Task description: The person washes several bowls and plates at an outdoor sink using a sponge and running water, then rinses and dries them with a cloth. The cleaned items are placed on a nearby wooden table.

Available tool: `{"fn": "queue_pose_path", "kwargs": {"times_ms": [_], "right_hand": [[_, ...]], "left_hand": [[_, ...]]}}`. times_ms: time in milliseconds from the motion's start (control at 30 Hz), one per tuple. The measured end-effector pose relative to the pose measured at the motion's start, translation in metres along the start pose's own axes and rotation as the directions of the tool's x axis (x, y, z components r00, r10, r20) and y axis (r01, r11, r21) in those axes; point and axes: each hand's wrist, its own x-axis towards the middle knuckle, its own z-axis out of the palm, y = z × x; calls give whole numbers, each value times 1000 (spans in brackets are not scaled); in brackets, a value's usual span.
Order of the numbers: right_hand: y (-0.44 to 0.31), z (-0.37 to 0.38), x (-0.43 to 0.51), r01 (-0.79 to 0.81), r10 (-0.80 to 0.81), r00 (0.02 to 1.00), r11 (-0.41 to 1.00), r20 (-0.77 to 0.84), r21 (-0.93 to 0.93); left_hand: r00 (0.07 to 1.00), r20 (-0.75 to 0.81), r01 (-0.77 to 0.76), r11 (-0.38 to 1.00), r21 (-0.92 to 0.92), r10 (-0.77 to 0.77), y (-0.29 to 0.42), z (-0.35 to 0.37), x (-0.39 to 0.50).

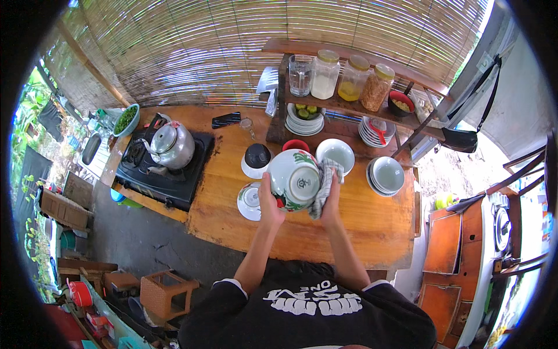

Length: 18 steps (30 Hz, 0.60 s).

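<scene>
A white ceramic bowl with a green and red painted pattern (pixel 293 179) is held tilted above the wooden table (pixel 348 235), its footed underside facing me. My left hand (pixel 271 203) grips its left side. With my right hand (pixel 331 196) I press a checked cloth (pixel 321 187) to the right side. Behind the bowl stand a white bowl (pixel 335 153) and a red bowl (pixel 296 145), partly hidden. To the left lie a dark upturned bowl on a white plate (pixel 257 156) and a patterned white saucer (pixel 250 201). Stacked white bowls (pixel 387 173) stand at the right.
A metal kettle (pixel 171 144) sits on a black gas stove (pixel 192 174) at the left. A phone (pixel 226 120) and a small glass (pixel 247 126) lie near the table's back. The wooden shelf (pixel 340 102) holds lidded jars and a glass pitcher (pixel 300 75), with stacked plates (pixel 304 125) underneath.
</scene>
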Motion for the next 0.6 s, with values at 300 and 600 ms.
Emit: {"fn": "queue_pose_path", "kwargs": {"times_ms": [300,600], "right_hand": [[-49,8,3,-130,139,990,956,15,-262],[-59,-6,-15,513,-402,847,438,349,-738]], "left_hand": [[967,207,92,961,260,-149,1,-28,29],[862,96,426,814,394,-497,10,2,-10]]}}
